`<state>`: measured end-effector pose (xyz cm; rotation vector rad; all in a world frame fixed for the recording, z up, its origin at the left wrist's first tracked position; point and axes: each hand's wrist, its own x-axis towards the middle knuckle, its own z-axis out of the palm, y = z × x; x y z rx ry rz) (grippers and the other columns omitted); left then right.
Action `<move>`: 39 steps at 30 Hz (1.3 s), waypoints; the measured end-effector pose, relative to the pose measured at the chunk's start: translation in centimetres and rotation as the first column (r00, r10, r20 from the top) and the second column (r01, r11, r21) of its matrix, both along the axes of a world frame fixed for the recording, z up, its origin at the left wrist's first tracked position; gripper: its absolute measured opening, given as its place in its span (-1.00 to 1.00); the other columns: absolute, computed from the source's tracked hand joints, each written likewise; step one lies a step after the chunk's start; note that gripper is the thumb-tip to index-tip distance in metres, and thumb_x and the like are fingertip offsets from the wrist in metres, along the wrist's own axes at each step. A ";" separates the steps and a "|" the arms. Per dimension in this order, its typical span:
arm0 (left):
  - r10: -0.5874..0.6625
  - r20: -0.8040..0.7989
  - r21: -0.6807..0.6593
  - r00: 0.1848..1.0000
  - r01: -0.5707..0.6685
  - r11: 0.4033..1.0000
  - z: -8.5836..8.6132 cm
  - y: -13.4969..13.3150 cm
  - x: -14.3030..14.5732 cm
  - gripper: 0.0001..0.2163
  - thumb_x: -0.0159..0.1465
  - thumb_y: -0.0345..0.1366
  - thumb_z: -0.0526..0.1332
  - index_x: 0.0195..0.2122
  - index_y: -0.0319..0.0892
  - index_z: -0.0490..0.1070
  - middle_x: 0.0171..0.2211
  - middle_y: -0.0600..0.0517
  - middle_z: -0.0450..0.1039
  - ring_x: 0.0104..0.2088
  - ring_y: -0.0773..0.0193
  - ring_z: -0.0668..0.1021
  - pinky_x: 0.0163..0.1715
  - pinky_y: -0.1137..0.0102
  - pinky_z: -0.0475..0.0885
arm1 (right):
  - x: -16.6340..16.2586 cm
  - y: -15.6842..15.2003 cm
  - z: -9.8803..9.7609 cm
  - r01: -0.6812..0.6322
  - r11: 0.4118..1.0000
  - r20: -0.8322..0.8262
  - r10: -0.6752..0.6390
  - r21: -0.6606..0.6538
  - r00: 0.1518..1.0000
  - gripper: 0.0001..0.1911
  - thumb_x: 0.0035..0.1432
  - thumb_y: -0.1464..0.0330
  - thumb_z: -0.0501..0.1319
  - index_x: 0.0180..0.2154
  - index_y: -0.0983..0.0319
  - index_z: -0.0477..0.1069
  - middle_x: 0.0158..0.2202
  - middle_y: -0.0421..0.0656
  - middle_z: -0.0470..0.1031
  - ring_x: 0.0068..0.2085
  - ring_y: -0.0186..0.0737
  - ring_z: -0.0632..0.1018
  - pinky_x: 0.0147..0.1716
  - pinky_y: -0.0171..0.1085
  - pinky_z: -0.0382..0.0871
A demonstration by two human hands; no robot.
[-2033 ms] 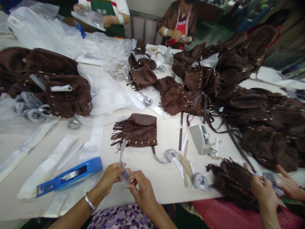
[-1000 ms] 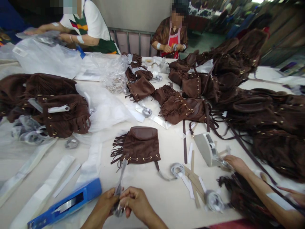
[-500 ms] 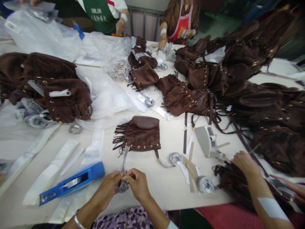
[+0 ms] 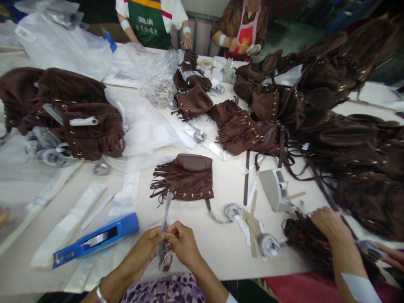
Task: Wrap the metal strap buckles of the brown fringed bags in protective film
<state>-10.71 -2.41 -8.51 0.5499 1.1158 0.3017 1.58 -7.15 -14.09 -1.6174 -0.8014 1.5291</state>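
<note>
Both left grip point(image 4: 147, 246) and right grip point(image 4: 184, 244) pinch the fringed bag point(image 4: 191, 179) by its film-wrapped strap point(image 4: 166, 213) — likely light, limp and slippery, best held where bunched.

Beyond the grip: squarish brown fringed suede-like bag point(image 4: 192, 180). Left of grip: long blue plastic tool point(image 4: 99, 237). Right of grip: round grey plastic-wrapped coil point(image 4: 268, 245); behind it, wedge-shaped grey dispenser point(image 4: 270, 189). Farther beyond, left: brown fringed-bag heap point(image 4: 74, 90); right: dark-brown bag pile point(image 4: 344, 136).

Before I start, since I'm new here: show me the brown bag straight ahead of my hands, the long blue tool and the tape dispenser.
Brown bag point(image 4: 190, 181): head view, middle of its side
Long blue tool point(image 4: 97, 239): head view, silvery middle
Tape dispenser point(image 4: 270, 191): head view, grey side
</note>
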 end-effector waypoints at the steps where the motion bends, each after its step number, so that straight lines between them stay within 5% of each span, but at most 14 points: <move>1: -0.004 0.002 0.007 1.000 0.004 1.000 0.0 0.0 0.1 -0.78 0.20 -0.22 0.30 -0.21 -0.26 0.51 -0.29 -0.07 0.58 -0.29 0.19 0.54 -0.26 0.37 0.40 | 0.0 -0.1 0.0 0.001 1.000 -0.019 -0.001 -0.008 1.000 -0.93 0.05 0.45 0.22 -0.45 0.23 0.36 -0.60 -0.34 0.36 -0.58 -0.40 0.43 -0.59 -0.44 0.27; 4: 0.025 -0.006 -0.024 1.000 -0.025 0.999 -0.5 -0.1 0.1 -0.77 0.15 -0.23 0.34 -0.23 -0.26 0.52 -0.31 -0.08 0.59 -0.29 0.16 0.58 -0.24 0.35 0.44 | 0.7 -0.8 0.3 0.077 0.997 0.003 -0.077 -0.013 0.997 -0.93 0.14 0.38 0.19 -0.40 0.22 0.35 -0.56 -0.31 0.40 -0.55 -0.37 0.47 -0.57 -0.42 0.34; 7: 0.117 -0.035 -0.134 0.993 -0.120 0.984 -1.5 -0.1 0.1 -0.71 0.08 -0.25 0.40 -0.20 -0.27 0.52 -0.26 -0.13 0.62 -0.18 0.07 0.61 -0.06 0.25 0.46 | 2.2 -2.6 1.2 0.070 0.975 0.296 -0.132 0.210 0.946 -0.88 0.26 0.38 0.08 -0.22 0.22 0.38 -0.37 -0.18 0.51 -0.33 -0.27 0.56 -0.34 -0.32 0.48; 10: 0.171 -0.054 -0.190 0.984 -0.178 0.966 -2.2 0.0 0.1 -0.73 0.07 -0.34 0.39 -0.20 -0.29 0.51 -0.22 -0.17 0.63 -0.14 0.04 0.62 -0.04 0.24 0.48 | 3.5 -4.9 2.3 -0.262 0.842 0.623 -0.107 0.471 0.775 -0.65 0.25 0.51 0.03 0.04 0.20 0.33 -0.07 -0.02 0.50 -0.02 -0.17 0.51 -0.05 -0.16 0.46; 13: 0.178 -0.093 -0.194 0.980 -0.193 0.962 -2.5 0.2 0.1 -0.79 0.11 -0.40 0.34 -0.22 -0.31 0.50 -0.20 -0.22 0.62 -0.22 0.07 0.64 -0.16 0.28 0.53 | 3.6 -6.7 2.9 -0.564 0.656 0.773 -0.046 0.501 0.633 -0.46 0.19 0.56 0.08 0.19 0.19 0.21 0.11 0.02 0.42 0.13 -0.08 0.42 0.06 -0.05 0.41; 17: 0.220 -0.093 -0.205 0.971 -0.235 0.950 -2.8 0.2 0.2 -0.82 0.08 -0.45 0.32 -0.26 -0.34 0.51 -0.22 -0.25 0.62 -0.19 0.05 0.64 -0.16 0.29 0.52 | 2.3 -6.7 2.0 -0.667 0.550 0.815 -0.045 0.503 0.578 -0.48 0.20 0.54 0.10 0.20 0.26 0.22 0.09 0.04 0.45 0.12 -0.04 0.43 0.05 -0.05 0.43; 23: 0.229 -0.030 -0.145 0.973 -0.231 0.962 -2.3 -0.1 0.8 -0.88 0.05 -0.38 0.34 -0.37 -0.29 0.54 -0.38 -0.11 0.60 -0.37 0.18 0.57 -0.41 0.42 0.43 | 1.0 -4.7 0.7 -0.486 0.672 0.765 -0.192 0.559 0.615 -0.55 0.24 0.50 0.13 0.17 0.28 0.24 0.00 0.07 0.50 0.05 -0.08 0.49 -0.04 -0.11 0.50; 28: 0.225 0.094 -0.105 0.970 -0.215 0.971 -0.9 -0.1 0.8 -0.82 0.13 -0.31 0.32 -0.24 -0.22 0.54 -0.29 -0.05 0.58 -0.28 0.21 0.54 -0.27 0.39 0.44 | 1.6 -3.3 2.1 -0.339 0.796 0.630 -0.068 0.502 0.774 -0.63 0.28 0.47 0.09 0.11 0.22 0.26 -0.04 0.00 0.49 0.00 -0.16 0.50 -0.02 -0.17 0.47; 34: 0.050 0.190 -0.068 0.980 -0.038 0.997 0.6 1.4 -0.1 -0.74 0.12 -0.44 0.23 -0.15 -0.23 0.54 -0.19 -0.10 0.55 -0.17 0.15 0.53 -0.04 0.24 0.43 | 3.4 -1.3 3.4 -0.203 0.895 0.238 0.114 0.397 0.965 -0.76 0.21 0.45 0.15 -0.07 0.18 0.39 -0.23 -0.17 0.45 -0.20 -0.27 0.48 -0.18 -0.30 0.38; 39: -0.090 0.156 -0.049 0.984 0.099 0.994 1.2 2.5 -0.8 -0.68 0.12 -0.42 0.25 -0.07 -0.21 0.51 -0.14 -0.12 0.54 -0.13 0.09 0.52 -0.01 0.16 0.42 | 3.9 0.5 1.9 -0.118 0.975 -0.247 0.163 0.188 0.955 -0.77 0.10 0.33 0.28 -0.16 0.21 0.44 -0.34 -0.23 0.47 -0.32 -0.32 0.45 -0.28 -0.34 0.34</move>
